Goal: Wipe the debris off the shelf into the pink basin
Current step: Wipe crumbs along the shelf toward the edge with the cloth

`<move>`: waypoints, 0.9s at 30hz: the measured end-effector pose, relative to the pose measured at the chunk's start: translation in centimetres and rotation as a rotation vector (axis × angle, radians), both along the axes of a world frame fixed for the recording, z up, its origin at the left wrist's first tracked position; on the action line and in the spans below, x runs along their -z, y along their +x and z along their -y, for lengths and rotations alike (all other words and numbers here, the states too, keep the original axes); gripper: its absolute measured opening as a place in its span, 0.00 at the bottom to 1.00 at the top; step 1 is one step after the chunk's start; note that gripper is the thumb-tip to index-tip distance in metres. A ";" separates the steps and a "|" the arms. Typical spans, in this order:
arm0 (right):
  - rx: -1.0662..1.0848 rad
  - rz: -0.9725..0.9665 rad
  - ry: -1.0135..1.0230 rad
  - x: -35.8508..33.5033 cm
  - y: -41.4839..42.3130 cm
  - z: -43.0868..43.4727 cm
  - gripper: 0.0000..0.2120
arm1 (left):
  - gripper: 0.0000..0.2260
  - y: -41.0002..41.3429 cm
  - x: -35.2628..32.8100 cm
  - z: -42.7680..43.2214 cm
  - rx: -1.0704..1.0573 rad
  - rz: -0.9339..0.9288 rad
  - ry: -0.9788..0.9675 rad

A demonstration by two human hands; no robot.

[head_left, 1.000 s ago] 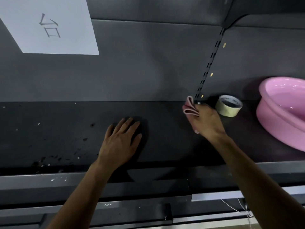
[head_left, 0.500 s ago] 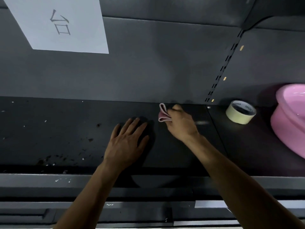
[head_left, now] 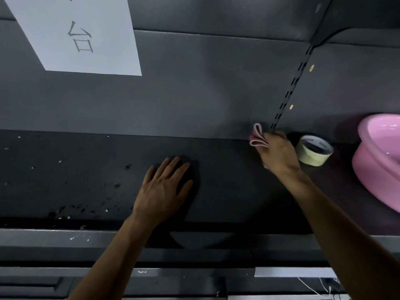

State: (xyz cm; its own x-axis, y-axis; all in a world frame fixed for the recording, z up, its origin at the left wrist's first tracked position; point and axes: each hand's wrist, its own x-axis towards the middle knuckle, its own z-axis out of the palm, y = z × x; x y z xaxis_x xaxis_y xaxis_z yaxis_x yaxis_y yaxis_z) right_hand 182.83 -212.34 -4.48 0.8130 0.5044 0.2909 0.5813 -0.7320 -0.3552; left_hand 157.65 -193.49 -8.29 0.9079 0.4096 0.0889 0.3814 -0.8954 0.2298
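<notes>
A dark shelf (head_left: 227, 169) runs across the view. Small bits of debris (head_left: 91, 204) lie scattered on its left part, near the front edge. My left hand (head_left: 164, 191) rests flat on the shelf, palm down with fingers spread, just right of the debris. My right hand (head_left: 278, 154) is closed on a folded pink cloth (head_left: 256, 138) at the back of the shelf, against the back wall. The pink basin (head_left: 376, 167) sits on the shelf at the far right, partly cut off by the frame edge.
A roll of pale tape (head_left: 313, 150) lies between my right hand and the basin. A slotted upright (head_left: 290, 92) divides the dark back wall. A white paper sign (head_left: 80, 33) hangs at the upper left. Grey rails (head_left: 194, 271) run below the shelf front.
My right hand with the cloth swept left along the back of the shelf, then back to the right beside the tape roll. My left hand stayed flat in place.
</notes>
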 end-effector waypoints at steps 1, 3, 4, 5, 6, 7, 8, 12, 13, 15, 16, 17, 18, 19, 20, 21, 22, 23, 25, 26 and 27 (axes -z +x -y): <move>0.035 -0.007 -0.025 0.4 0.8 0.5 0.09 | 0.32 0.0 0.0 -0.1 0.002 -0.005 -0.005; 0.058 -0.003 -0.093 1.1 1.3 0.5 0.09 | 0.32 0.0 -0.1 -0.1 0.006 -0.014 -0.011; 0.054 -0.002 -0.119 1.3 1.0 0.2 0.10 | 0.32 0.0 -0.2 -0.1 0.009 -0.012 -0.016; 0.037 0.000 -0.128 1.5 0.8 -0.2 0.11 | 0.32 0.0 -0.2 -0.1 0.012 -0.010 -0.019; 0.014 0.005 -0.130 1.6 0.5 -0.8 0.11 | 0.32 0.0 -0.3 -0.1 0.013 -0.010 -0.016; -0.013 0.003 -0.131 1.6 0.2 -1.6 0.11 | 0.32 -0.1 -0.3 -0.1 0.012 -0.011 -0.009; -0.042 -0.005 -0.133 1.6 -0.2 -2.5 0.12 | 0.32 -0.1 -0.3 0.0 0.010 -0.012 -0.002; -0.163 -0.073 -0.119 1.4 -3.1 -6.9 0.13 | 0.32 -0.1 -0.5 0.1 0.013 -0.033 -0.009; -0.199 -0.075 -0.105 1.4 -3.9 -8.0 0.13 | 0.32 0.0 -0.6 0.1 0.014 -0.039 -0.011; -0.284 -0.074 -0.084 1.3 -5.6 -10.0 0.14 | 0.29 0.1 -0.7 0.1 0.010 -0.050 -0.019; -0.329 -0.074 -0.078 1.3 -6.4 -10.8 0.14 | 0.28 0.0 -0.7 0.1 0.007 -0.049 -0.021; -0.367 -0.077 -0.073 1.3 -7.1 -11.6 0.15 | 0.27 0.0 -0.6 0.1 0.004 -0.041 -0.019; -0.397 -0.084 -0.068 1.4 -7.7 -12.2 0.15 | 0.27 0.0 -0.5 0.2 0.001 -0.026 -0.016; -0.427 -0.090 -0.058 1.5 -8.2 -12.6 0.15 | 0.27 -0.1 -0.5 0.2 -0.003 -0.004 -0.011; -0.456 -0.105 -0.046 1.6 -8.6 -13.0 0.15 | 0.27 -0.1 -0.3 0.1 -0.006 0.022 -0.003; -0.485 -0.126 -0.035 1.6 -8.9 -13.2 0.15 | 0.27 -0.1 -0.3 0.1 -0.008 0.048 0.006; -0.518 -0.154 -0.019 1.6 -8.9 -13.2 0.13 | 0.27 -0.1 -0.2 0.1 -0.008 0.069 0.012; -0.542 -0.173 -0.002 1.5 -8.9 -13.1 0.10 | 0.27 -0.2 -0.1 0.1 -0.009 0.080 0.013; -0.540 -0.193 0.047 1.1 -8.4 -12.1 0.07 | 0.27 -0.2 0.0 0.0 -0.021 0.067 0.021; -0.507 -0.182 0.083 0.9 -7.8 -11.3 0.09 | 0.27 -0.2 0.0 0.0 -0.029 0.050 0.024; -0.460 -0.164 0.118 0.6 -7.0 -10.1 0.12 | 0.28 -0.2 0.0 0.0 -0.034 0.040 0.026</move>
State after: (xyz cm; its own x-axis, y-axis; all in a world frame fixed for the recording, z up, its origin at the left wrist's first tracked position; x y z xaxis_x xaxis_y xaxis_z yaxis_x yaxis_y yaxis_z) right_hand 175.81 -202.21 -5.12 0.5537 0.7929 0.2544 0.7641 -0.3622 -0.5339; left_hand 157.41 -193.48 -8.27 0.8892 0.4369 0.1357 0.4025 -0.8881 0.2220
